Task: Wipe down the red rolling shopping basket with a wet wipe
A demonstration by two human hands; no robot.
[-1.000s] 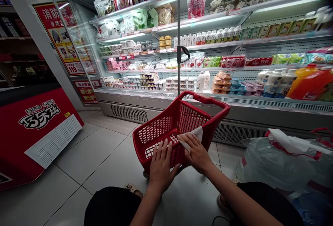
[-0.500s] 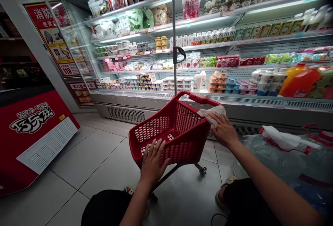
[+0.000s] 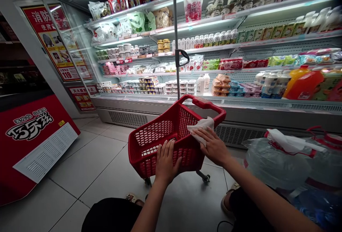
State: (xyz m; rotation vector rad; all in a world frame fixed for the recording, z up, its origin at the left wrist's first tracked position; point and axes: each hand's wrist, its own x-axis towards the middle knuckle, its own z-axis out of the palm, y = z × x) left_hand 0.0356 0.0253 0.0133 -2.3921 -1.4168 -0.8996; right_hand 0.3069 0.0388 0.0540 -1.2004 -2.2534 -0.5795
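Observation:
A red plastic shopping cart (image 3: 152, 135) with lattice walls stands on the floor in front of me, its handle towards the upper right. My right hand (image 3: 212, 145) presses a white cloth or tissue (image 3: 203, 124) onto the cart's near upper rim, just below the handle; the fingers lie over the cloth. My left hand (image 3: 167, 164) rests against the near side wall further left, fingers stretched out over the rim and thumb apart. Nothing is held in it.
A refrigerated display (image 3: 160, 98) with several shelves of dairy and drinks stands behind the cart. Large water bottles (image 3: 278, 161) are at the right, with a white wipe (image 3: 290, 141) on top. A red freezer (image 3: 40, 146) is at left. A grey pole (image 3: 176, 29) rises behind the cart.
My right hand has slid the cloth left and down along the rim, away from the handle. My left hand has shifted slightly right and up along the cart wall.

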